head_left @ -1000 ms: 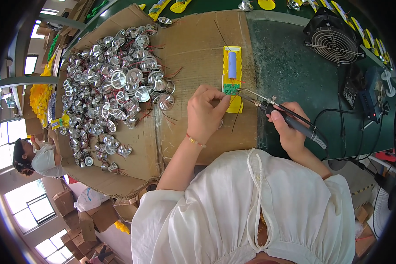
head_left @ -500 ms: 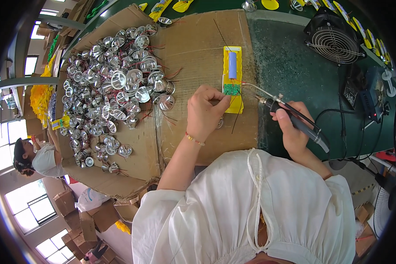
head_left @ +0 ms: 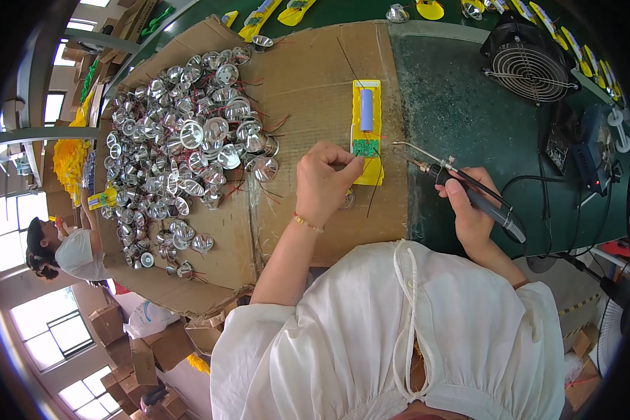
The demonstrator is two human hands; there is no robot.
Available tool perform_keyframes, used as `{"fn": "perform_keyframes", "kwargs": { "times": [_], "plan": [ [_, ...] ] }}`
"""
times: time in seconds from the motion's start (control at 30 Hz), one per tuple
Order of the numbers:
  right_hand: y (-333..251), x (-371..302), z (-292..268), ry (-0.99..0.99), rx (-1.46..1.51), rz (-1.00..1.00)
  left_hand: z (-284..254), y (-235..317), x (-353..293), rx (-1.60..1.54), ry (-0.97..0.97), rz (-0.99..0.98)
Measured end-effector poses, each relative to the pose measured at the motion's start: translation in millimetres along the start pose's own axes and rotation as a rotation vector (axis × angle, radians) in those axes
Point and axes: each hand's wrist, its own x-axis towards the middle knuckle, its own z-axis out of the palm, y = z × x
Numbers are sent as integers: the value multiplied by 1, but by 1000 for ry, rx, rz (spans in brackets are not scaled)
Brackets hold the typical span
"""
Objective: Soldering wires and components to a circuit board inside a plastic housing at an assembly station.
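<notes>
A long yellow plastic housing (head_left: 376,172) lies on the cardboard, holding a lilac cylindrical battery cell (head_left: 366,110) and a green circuit board (head_left: 364,148). My left hand (head_left: 324,176) is at the board's lower left corner, thumb and fingertips pinched together; what they hold is too small to make out. Partly hidden beside that wrist is a silvery reflector cup (head_left: 348,201). In my right hand (head_left: 471,203) is a soldering iron (head_left: 480,201) with a thin curved metal tube fixed along it. The tube's end sits just right of the board, apart from it. Thin dark wires stick out above and below the housing.
A large cardboard box (head_left: 189,297) heaped with silvery reflector cups (head_left: 192,133) stands at the left. A black fan (head_left: 532,70) with a wire grille is at the back right, near a blue device (head_left: 589,168) and cables. More yellow housings (head_left: 259,19) line the far edge. Another person (head_left: 77,252) is at far left.
The soldering iron and its tube have drawn a little to the right, away from the board's edge. My left hand keeps its pinch at the board. The whole view has shifted slightly.
</notes>
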Motion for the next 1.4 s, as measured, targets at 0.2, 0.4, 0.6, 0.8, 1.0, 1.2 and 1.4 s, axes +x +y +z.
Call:
{"fn": "perform_keyframes", "kwargs": {
  "times": [0.2,0.4,0.6,0.8,1.0,1.2,1.4],
  "plan": [
    [1,1,-6,1,-2,17,-4,3,-1,-7,25,20],
    [3,7,-23,53,-17,0,-15,11,8,241,-222,-62],
    [11,13,-30,98,-33,93,11,56,141,354,-170,129],
    [20,16,-28,193,66,157,3,65,280,752,384,255],
    [22,16,-28,133,43,181,-28,27,297,892,188,136],
    [19,19,-32,145,120,208,-6,46,156,971,111,402],
    [17,24,-31,172,153,200,-5,59,46,692,-155,354]
  ]
}}
